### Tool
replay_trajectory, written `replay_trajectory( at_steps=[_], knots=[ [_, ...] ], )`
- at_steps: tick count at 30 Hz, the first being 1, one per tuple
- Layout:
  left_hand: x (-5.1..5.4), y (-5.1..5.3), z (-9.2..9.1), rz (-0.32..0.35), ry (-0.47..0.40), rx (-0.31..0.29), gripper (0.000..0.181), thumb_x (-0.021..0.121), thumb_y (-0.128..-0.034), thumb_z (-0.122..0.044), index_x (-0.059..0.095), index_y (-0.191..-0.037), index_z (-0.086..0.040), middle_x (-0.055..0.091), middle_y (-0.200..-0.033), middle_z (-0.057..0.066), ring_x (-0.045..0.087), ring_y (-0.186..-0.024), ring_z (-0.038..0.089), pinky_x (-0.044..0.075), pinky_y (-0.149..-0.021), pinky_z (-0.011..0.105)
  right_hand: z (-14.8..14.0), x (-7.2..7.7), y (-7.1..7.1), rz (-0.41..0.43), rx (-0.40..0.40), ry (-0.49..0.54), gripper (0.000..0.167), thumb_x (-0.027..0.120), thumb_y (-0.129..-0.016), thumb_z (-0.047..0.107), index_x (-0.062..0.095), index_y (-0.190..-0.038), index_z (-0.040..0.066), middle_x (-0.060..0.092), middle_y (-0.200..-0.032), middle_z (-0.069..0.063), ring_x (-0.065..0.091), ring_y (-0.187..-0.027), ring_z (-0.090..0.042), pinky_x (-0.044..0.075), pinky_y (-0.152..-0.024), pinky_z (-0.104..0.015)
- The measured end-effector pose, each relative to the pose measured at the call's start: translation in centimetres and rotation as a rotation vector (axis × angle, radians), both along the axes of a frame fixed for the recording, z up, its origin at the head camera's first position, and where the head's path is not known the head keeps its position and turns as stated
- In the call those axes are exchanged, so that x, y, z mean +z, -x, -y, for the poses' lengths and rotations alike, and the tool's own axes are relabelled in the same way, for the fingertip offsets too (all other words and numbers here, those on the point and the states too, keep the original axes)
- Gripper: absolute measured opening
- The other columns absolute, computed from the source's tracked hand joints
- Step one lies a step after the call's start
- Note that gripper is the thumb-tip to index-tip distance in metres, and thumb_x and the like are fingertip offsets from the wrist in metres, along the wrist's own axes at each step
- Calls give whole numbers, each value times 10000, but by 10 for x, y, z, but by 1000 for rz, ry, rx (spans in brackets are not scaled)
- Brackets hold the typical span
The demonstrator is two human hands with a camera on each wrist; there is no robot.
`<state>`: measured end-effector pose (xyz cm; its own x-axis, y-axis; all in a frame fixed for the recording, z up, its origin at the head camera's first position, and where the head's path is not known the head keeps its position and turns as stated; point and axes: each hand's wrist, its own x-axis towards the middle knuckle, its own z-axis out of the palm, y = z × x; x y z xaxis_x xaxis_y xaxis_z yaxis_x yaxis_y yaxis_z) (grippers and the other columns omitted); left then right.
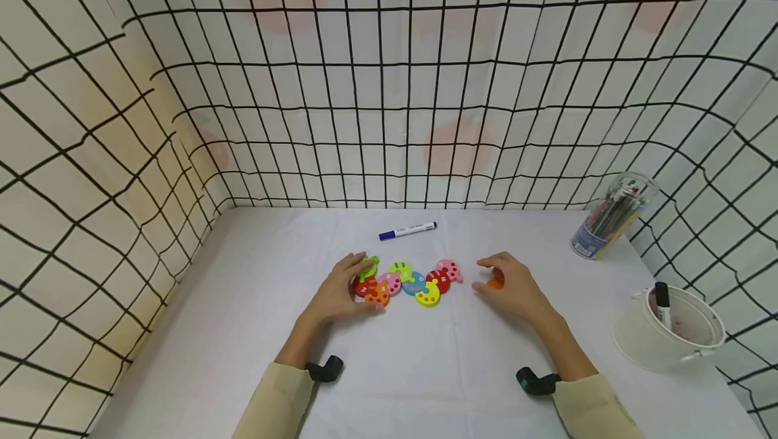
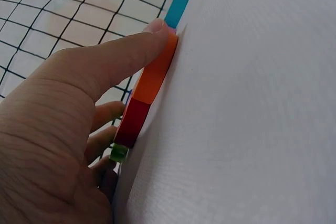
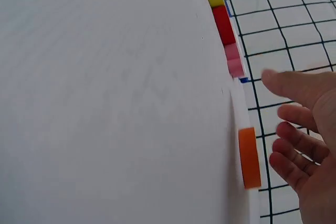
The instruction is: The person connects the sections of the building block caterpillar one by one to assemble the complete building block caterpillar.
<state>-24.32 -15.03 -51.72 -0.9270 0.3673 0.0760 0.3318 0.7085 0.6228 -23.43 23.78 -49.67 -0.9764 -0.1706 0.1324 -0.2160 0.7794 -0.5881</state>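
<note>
A row of numbered, coloured puzzle pieces (image 1: 414,283) lies on the table, joined in a wavy caterpillar-like line. My left hand (image 1: 340,290) spans its left end, around the green piece (image 1: 368,267), the red piece (image 1: 363,288) and the orange spotted piece (image 1: 379,296). In the left wrist view the straight thumb (image 2: 121,59) rests at the orange piece's edge (image 2: 156,72). To the right of the row, a loose orange piece (image 3: 250,158) lies near my right hand (image 1: 513,285). Its thumb and fingers are spread apart, with no clear grip on that piece.
A marker (image 1: 407,230) with a blue cap lies behind the row. At the right stand a clear jar of pencils (image 1: 614,216) and a white bucket (image 1: 647,338) holding a black-capped marker (image 1: 663,304). Black-gridded white walls (image 1: 395,88) enclose the white table (image 1: 413,378).
</note>
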Motion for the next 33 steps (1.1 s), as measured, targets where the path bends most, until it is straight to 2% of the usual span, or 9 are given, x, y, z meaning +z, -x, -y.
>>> replay_trajectory(
  at_steps=[5, 14, 19, 25, 33],
  knots=[
    [-1, 0, 1, -4, -5, 8, 927, 864, -735, -532, 516, -1524, -193, 332, -1681, 58, 206, -1592, 339, 262, -1232, 638, -16, -2, -3, -42, -30, 9, 498, 827, -882, 293, 683, -1291, 49, 641, -1227, -136, 618, -1046, -303, 567, -926, -503],
    [1, -1, -1, 24, 8, 27, 929, 859, -748, -525, 496, -1538, -196, 319, -1687, 36, 236, -1585, 314, 284, -1235, 612, -29, -6, -8, 4, -43, -10, 574, 844, -860, 263, 636, -1317, -14, 615, -1238, -204, 607, -1039, -334, 556, -926, -526],
    [0, -2, -2, 16, -11, 45, 926, 874, -736, -517, 510, -1529, -205, 347, -1671, 15, 290, -1565, 297, 322, -1222, 595, -36, -11, -8, 19, -28, -7, 581, 851, -856, 230, 626, -1330, -19, 626, -1242, -216, 620, -1064, -354, 553, -958, -554],
    [-3, -1, -3, 18, -33, 59, 926, 885, -725, -524, 525, -1518, -211, 358, -1663, -2, 315, -1555, 290, 337, -1215, 592, -43, -17, -7, 31, 6, 6, 590, 811, -878, 150, 585, -1404, 7, 617, -1343, -220, 614, -1087, -348, 548, -981, -557],
    [-5, 1, -2, 13, -39, 61, 926, 897, -714, -529, 534, -1511, -228, 366, -1659, -10, 329, -1547, 284, 344, -1209, 595, -42, -19, -6, 50, -27, 19, 564, 817, -888, 227, 604, -1367, 18, 636, -1180, -168, 571, -1010, -292, 523, -917, -470]
  ],
)
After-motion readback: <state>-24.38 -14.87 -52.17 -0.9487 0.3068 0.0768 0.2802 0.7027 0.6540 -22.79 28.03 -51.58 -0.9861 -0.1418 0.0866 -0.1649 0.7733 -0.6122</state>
